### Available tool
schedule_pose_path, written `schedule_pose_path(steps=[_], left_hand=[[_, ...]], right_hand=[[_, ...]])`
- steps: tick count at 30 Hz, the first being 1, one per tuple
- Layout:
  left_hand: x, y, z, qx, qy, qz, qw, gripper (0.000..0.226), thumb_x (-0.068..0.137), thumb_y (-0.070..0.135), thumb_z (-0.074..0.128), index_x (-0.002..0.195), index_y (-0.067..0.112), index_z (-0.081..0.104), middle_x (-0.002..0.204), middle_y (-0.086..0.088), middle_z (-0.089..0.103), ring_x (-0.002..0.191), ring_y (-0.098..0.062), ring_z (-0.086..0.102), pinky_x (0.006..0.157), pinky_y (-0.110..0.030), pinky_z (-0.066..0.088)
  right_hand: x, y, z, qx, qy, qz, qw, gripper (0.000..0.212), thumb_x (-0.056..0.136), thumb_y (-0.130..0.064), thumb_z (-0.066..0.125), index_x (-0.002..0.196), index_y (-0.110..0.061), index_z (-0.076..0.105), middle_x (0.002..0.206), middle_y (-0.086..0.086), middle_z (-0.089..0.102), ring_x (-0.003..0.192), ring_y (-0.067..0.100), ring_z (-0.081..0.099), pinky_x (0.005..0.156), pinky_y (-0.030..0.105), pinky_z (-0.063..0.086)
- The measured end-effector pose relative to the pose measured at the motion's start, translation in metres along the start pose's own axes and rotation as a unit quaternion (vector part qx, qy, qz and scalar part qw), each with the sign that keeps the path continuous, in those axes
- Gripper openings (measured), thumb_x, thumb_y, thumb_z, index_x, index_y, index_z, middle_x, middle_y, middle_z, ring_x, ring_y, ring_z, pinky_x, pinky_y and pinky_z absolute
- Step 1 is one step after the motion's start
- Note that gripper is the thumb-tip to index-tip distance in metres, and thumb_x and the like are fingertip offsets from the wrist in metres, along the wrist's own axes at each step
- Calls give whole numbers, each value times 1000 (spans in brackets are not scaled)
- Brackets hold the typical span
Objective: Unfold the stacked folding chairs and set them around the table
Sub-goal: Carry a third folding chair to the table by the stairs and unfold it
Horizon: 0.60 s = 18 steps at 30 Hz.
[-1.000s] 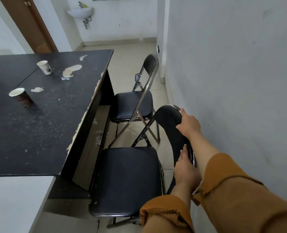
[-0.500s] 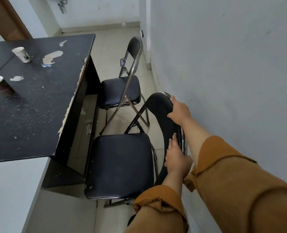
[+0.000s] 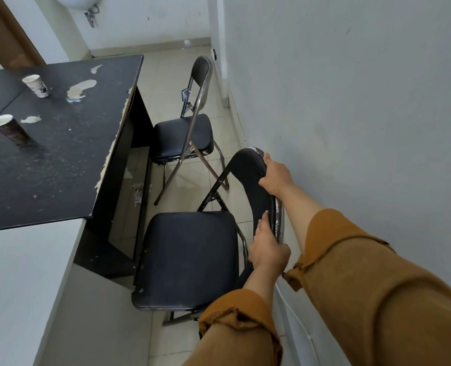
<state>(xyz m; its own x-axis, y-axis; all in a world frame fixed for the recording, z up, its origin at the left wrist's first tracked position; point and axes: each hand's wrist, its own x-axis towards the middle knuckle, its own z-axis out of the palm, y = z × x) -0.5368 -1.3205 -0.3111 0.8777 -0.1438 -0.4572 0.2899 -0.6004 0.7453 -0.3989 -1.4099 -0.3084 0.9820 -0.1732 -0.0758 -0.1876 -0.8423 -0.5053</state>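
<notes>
1. Both hands grip the near chair (image 3: pixel 187 257) by its backrest. The left hand (image 3: pixel 268 249) wraps the chrome frame at the end closer to the camera, thumb lying along the black pad. The right hand (image 3: pixel 277 178) curls over the pad's far end.
2. At far left a door (image 3: pixel 5 40) stands behind the table (image 3: pixel 60 175), with a sink (image 3: pixel 79 2) cut off by the top edge.
3. On the black top stand a brown cup (image 3: pixel 10 130) near the left edge and a white cup (image 3: pixel 35 85) farther back. Both are upright, apart from each other and well back from the right edge.
4. That right edge is chipped, with pale material showing along its length. Its near corner ends just left of the near chair's seat.
5. Below the edge a dark side panel drops to the floor (image 3: pixel 171 75), and a crumpled scrap (image 3: pixel 137 190) lies on the tiles beside it.
6. Farther along, the far chair (image 3: pixel 183 138) stands unfolded, its seat just beside the panel. Whether they touch cannot be told.
7. Open tile shows between the two chairs, crossed by the far chair's legs.
8. Nearer, the near chair stands unfolded, its seat's left edge close to the panel's base.
9. On the right, the wall (image 3: pixel 364 101) runs close along the near chair's backrest, with the right hand in the thin gap. A wider strip of floor lies behind the far chair.
</notes>
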Motion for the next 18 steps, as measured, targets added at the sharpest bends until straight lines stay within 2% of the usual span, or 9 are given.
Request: schedule_pose_path(steps=[2, 6, 11, 15, 18], left_hand=[[-6, 0, 6, -21, 0, -6, 1000, 85, 88, 11, 59, 151, 33, 6, 156, 3, 23, 137, -23, 35, 110, -47, 35], [-9, 4, 15, -44, 17, -24, 999, 85, 87, 5, 58, 151, 31, 8, 157, 3, 20, 138, -23, 33, 110, -50, 34], [-7, 4, 11, -64, 23, -24, 997, 76, 91, 6, 49, 150, 31, 10, 157, 3, 19, 140, -24, 29, 110, -53, 31], [-5, -1, 7, -90, -2, 6, 996, 68, 94, 25, 46, 151, 30, 9, 157, 0, 17, 140, -27, 28, 110, -53, 31], [-4, -5, 0, -105, -52, 18, 993, 82, 89, 27, 59, 152, 28, 5, 155, -5, 16, 140, -28, 27, 114, -49, 28]], right_hand=[[-5, 2, -1, -3, -9, -8, 1000, 76, 89, -6, 58, 152, -12, 18, 126, 20, 57, 112, 36, 57, 87, 33, 47], [-10, 1, -1, -28, -24, -23, 999, 76, 88, -8, 59, 152, -13, 18, 118, 19, 61, 103, 34, 61, 73, 27, 43], [-11, -7, 4, -58, -23, 1, 998, 79, 90, -11, 60, 153, -16, 12, 118, 19, 59, 100, 31, 61, 70, 29, 42], [-20, -15, 10, -104, -3, 31, 994, 79, 94, -15, 56, 154, -16, 5, 135, 18, 41, 110, 31, 55, 78, 31, 43], [-32, -20, 8, -137, -6, 38, 990, 80, 94, -14, 56, 154, -10, 2, 142, 19, 33, 121, 31, 45, 92, 35, 45]])
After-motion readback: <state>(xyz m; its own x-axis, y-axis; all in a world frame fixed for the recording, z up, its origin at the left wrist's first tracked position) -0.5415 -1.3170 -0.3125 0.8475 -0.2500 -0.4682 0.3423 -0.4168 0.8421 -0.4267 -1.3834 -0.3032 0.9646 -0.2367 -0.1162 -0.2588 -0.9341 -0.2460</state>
